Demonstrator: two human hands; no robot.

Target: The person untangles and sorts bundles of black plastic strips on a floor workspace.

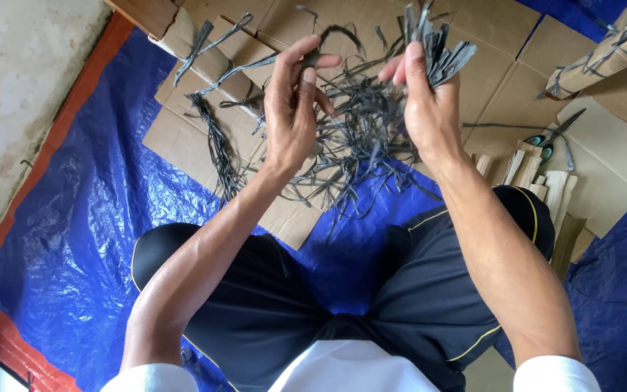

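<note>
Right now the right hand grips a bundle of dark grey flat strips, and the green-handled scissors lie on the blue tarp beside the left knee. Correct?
Not quite. The head view shows the green-handled scissors on flattened brown cardboard beyond the right knee. The right hand does grip the bundle of dark grey flat strips.

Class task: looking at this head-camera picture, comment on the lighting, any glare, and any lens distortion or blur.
Head view: soft, even daylight with faint shadows; pale glare patches on the crinkled blue tarp; wide-angle lens bends the tarp's orange edge and stretches the forearms; the left hand, right hand and dark strips are sharp, with slight softness toward the corners.
</note>
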